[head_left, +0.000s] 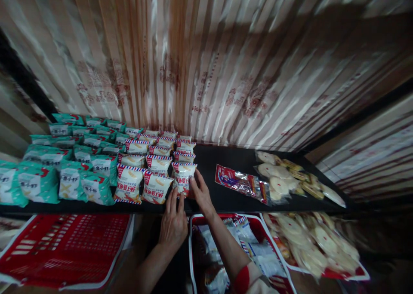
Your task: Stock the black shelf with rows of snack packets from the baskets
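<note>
A small white-and-red snack bag (183,178) stands upright at the front right end of its rows on the black shelf (206,156). My right hand (202,195) closes on its right side, thumb at the front and fingers along the edge. Outstretched fingers of my left hand (175,221) touch the same bag's lower front. Directly to the left are matching bags, the nearest a white-and-red bag (157,187). Farther left, teal snack bags (95,188) fill several rows.
Right of my hands lie red packets (238,182) and flat pale packs (279,186). Below the shelf are a red basket (74,242), a white-rimmed basket (192,251) holding more bags, and another with pale packs (322,242). A pleated printed sheet (193,62) hangs behind.
</note>
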A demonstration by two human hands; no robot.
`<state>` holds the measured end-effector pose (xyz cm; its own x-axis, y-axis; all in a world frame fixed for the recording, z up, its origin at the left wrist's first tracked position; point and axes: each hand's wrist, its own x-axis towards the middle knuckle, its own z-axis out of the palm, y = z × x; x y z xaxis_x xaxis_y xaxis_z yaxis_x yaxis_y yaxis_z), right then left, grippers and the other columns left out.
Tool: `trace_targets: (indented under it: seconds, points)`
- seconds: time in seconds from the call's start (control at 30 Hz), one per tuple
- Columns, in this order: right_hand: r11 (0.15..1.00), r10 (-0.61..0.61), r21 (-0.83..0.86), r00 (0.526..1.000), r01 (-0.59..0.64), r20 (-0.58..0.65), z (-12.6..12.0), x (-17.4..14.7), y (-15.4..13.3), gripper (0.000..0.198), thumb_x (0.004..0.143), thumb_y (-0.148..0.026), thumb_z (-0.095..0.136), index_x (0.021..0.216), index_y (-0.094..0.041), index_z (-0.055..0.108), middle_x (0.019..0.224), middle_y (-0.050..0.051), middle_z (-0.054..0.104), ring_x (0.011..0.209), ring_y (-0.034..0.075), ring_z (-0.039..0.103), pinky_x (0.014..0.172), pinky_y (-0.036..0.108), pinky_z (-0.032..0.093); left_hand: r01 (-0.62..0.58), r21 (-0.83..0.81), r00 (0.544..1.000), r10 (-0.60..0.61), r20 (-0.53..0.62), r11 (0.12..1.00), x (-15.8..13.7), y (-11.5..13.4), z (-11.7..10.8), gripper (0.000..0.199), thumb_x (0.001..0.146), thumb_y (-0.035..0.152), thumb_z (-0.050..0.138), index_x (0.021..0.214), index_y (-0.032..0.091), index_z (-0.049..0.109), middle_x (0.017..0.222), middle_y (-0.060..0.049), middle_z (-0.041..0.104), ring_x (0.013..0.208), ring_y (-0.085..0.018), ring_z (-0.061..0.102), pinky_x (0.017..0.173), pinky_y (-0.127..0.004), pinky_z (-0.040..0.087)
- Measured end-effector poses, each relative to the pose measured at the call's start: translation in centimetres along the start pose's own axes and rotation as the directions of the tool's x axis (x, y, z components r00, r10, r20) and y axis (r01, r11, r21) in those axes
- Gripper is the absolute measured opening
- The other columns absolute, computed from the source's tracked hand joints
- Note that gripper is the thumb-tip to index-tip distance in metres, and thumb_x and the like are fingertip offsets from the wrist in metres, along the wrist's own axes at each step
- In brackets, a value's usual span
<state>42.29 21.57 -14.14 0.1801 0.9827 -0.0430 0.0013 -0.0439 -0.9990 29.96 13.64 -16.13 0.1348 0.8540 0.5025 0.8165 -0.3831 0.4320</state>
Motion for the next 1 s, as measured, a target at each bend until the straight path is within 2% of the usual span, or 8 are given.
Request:
trace_targets:
  seconds: [0.1, 0.2, 0.33, 0.47, 0.6, 0.73, 0.83, 1.0]
  points:
    - [0.997, 0.029, 0.081, 0.995, -0.021, -0.096, -0.5, 1.8, 0.0, 0.061, 0.08, -0.058, 0.052, 0.131, -0.024, 0.05, 0.139, 0.002, 0.048, 0.131, 0.022, 0.039, 0.11, 0.039, 0.03, 0.039, 0.021, 0.999, -0.04, 0.014, 0.999, 0.2, 0.2, -0.1, 0.062, 0.079, 0.005, 0.043, 0.139, 0.015, 0.032, 0.15, -0.015, 0.022, 0.138, -0.029, 0.024, 0.103, -0.044, 0.041]
    - [0.981, 0.059, 0.193, 0.989, -0.032, -0.132, -0.3, 4.4, -0.5, 0.064, 0.083, -0.062, 0.043, 0.132, -0.022, 0.048, 0.142, 0.003, 0.042, 0.134, 0.021, 0.035, 0.111, 0.04, 0.027, 0.048, 0.032, 0.999, -0.049, 0.02, 0.998, 0.4, 0.2, -0.1, 0.063, 0.079, 0.005, 0.042, 0.14, 0.015, 0.031, 0.15, -0.014, 0.023, 0.137, -0.028, 0.024, 0.102, -0.044, 0.042]
    - [0.965, 0.073, 0.257, 0.996, -0.057, -0.054, 1.1, 6.8, -1.1, 0.065, 0.084, -0.065, 0.036, 0.131, -0.023, 0.049, 0.136, 0.002, 0.05, 0.127, 0.021, 0.045, 0.107, 0.039, 0.034, 0.042, 0.047, 0.999, -0.043, 0.012, 0.998, 0.4, 0.1, 0.2, 0.061, 0.079, 0.005, 0.041, 0.139, 0.013, 0.031, 0.148, -0.015, 0.029, 0.136, -0.027, 0.026, 0.102, -0.044, 0.042]
    - [0.956, 0.089, 0.277, 0.996, -0.094, 0.028, 2.0, 7.2, -0.9, 0.067, 0.082, -0.067, 0.037, 0.128, -0.021, 0.053, 0.13, 0.004, 0.056, 0.121, 0.023, 0.051, 0.104, 0.037, 0.037, 0.043, 0.074, 0.999, -0.044, 0.012, 0.996, 0.4, -0.1, 0.4, 0.061, 0.079, 0.004, 0.041, 0.139, 0.011, 0.031, 0.148, -0.015, 0.029, 0.136, -0.027, 0.026, 0.102, -0.042, 0.042]
    - [0.968, 0.065, 0.245, 0.997, -0.051, -0.047, 1.4, 7.5, -0.5, 0.069, 0.082, -0.068, 0.036, 0.125, -0.019, 0.056, 0.13, 0.005, 0.056, 0.125, 0.023, 0.047, 0.108, 0.037, 0.032, 0.049, 0.083, 0.998, -0.051, 0.022, 0.995, 0.4, -0.2, 0.6, 0.064, 0.079, 0.003, 0.041, 0.141, 0.013, 0.027, 0.149, -0.014, 0.025, 0.138, -0.026, 0.024, 0.102, -0.041, 0.043]
    - [0.987, 0.037, 0.159, 0.989, -0.014, -0.144, 0.4, 9.7, -0.5, 0.072, 0.082, -0.068, 0.033, 0.129, -0.018, 0.053, 0.139, 0.004, 0.047, 0.132, 0.021, 0.038, 0.112, 0.034, 0.023, 0.029, 0.085, 1.0, -0.029, 0.002, 0.996, 0.2, -0.3, 0.8, 0.065, 0.08, 0.004, 0.04, 0.143, 0.014, 0.024, 0.15, -0.012, 0.024, 0.138, -0.026, 0.022, 0.103, -0.041, 0.042]
    - [0.988, 0.08, 0.142, 0.992, -0.066, -0.098, 0.4, 12.1, -0.6, 0.074, 0.083, -0.069, 0.028, 0.132, -0.018, 0.049, 0.142, 0.005, 0.042, 0.134, 0.02, 0.035, 0.112, 0.034, 0.022, 0.007, 0.089, 1.0, -0.005, -0.015, 0.996, 0.2, -0.4, 0.9, 0.066, 0.081, 0.004, 0.039, 0.144, 0.015, 0.021, 0.15, -0.011, 0.026, 0.138, -0.024, 0.024, 0.103, -0.04, 0.042]
    - [0.989, 0.1, 0.114, 0.995, -0.097, -0.018, 0.7, 14.2, -0.7, 0.073, 0.081, -0.071, 0.031, 0.121, -0.017, 0.06, 0.125, 0.009, 0.06, 0.122, 0.024, 0.05, 0.109, 0.037, 0.029, -0.001, 0.122, 1.0, -0.001, 0.012, 0.993, 0.5, -0.6, 1.0, 0.065, 0.081, 0.004, 0.038, 0.143, 0.014, 0.022, 0.149, -0.011, 0.028, 0.138, -0.025, 0.024, 0.103, -0.042, 0.041]
